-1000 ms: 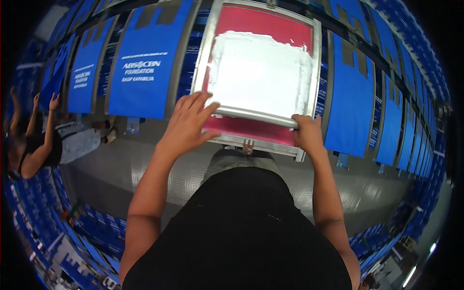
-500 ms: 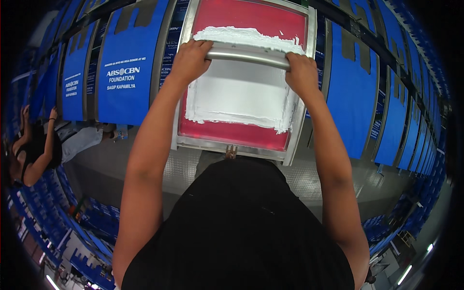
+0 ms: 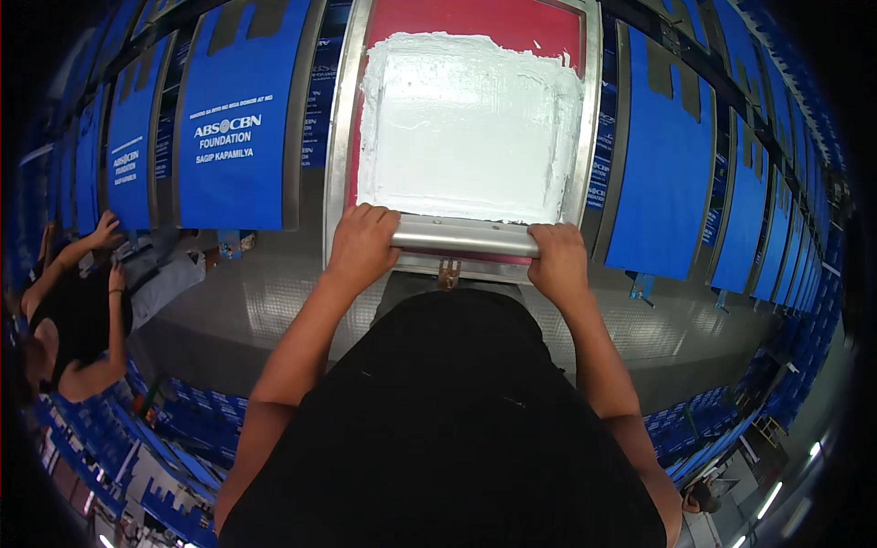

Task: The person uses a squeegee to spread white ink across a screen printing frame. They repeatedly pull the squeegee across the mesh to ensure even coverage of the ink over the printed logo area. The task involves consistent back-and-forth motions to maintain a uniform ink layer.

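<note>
Both my hands grip a squeegee with a long metal handle, my left hand round its left end and my right hand round its right end. The squeegee lies across the near end of a screen printing frame, close to my body. Beyond it, white ink coats most of the mesh, with thick ridges along its edges. A red area of the screen shows past the far edge of the ink. The squeegee's blade is hidden beneath the handle.
Blue fabric panels with white print lie in a row to the left, and plain blue panels to the right. A metal hinge sits at the frame's near edge. Another person works at the far left.
My hands have drawn the squeegee from the far part of the screen to its near end. The white ink behind it is now a smooth layer. The other person's arms have shifted.
</note>
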{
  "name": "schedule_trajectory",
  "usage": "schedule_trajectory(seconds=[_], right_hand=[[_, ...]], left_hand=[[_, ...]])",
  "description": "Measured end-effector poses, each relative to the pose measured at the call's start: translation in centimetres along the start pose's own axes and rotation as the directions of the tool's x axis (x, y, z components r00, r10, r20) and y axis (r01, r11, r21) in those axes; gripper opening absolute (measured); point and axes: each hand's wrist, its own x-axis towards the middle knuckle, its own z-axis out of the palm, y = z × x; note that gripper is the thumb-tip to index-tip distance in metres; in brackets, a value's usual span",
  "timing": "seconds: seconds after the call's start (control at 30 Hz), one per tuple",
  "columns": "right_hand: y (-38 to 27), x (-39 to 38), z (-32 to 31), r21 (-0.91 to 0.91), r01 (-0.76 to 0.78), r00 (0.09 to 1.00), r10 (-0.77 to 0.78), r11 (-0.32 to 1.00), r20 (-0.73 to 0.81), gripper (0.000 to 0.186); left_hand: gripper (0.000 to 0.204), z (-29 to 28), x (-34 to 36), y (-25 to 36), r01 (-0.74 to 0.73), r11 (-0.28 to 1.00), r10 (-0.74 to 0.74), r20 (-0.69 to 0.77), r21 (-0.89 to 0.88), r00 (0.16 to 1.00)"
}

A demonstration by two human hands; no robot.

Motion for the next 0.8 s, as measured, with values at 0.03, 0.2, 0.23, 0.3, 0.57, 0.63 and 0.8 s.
schedule_trajectory(seconds=[0.03,0.2,0.23,0.3,0.57,0.63,0.8], right_hand=[[0.2,0.4,-0.1,-0.020,-0.022,0.999,0.023,1.000,0.042,0.034],[0.1,-1.0,1.3,-0.100,0.020,1.000,-0.021,0.995,-0.008,0.037],[0.4,-0.8,2.0,-0.084,0.021,0.998,-0.026,0.996,-0.051,0.037],[0.6,-0.6,2.7,-0.057,0.031,0.993,-0.037,0.998,-0.116,0.037],[8.0,22.7,-5.1,-0.280,0.033,0.990,-0.071,0.959,-0.126,0.034],[7.0,22.2,-5.9,-0.277,0.039,0.998,-0.051,0.960,-0.037,0.037],[1.7,4.4,-1.8,-0.193,0.052,0.993,-0.031,0.980,0.112,0.032]], left_hand=[[0.028,0.3,0.3,-0.1,0.003,1.000,-0.003,0.022,-0.002,1.000],[0.033,2.8,-2.0,-0.5,0.012,1.000,-0.012,-0.019,0.004,1.000],[0.036,4.0,-3.0,-0.5,-0.011,1.000,0.013,-0.093,0.021,0.996],[0.037,4.4,-1.8,-1.0,-0.024,0.999,0.029,-0.166,0.028,0.986],[0.033,-2.7,22.6,-7.5,0.039,0.983,-0.026,-0.079,0.179,0.997],[0.033,-2.7,21.4,-7.9,0.016,0.986,-0.001,-0.092,0.165,0.996],[0.036,0.7,2.6,-3.3,0.014,0.997,-0.016,0.021,0.074,1.000]])
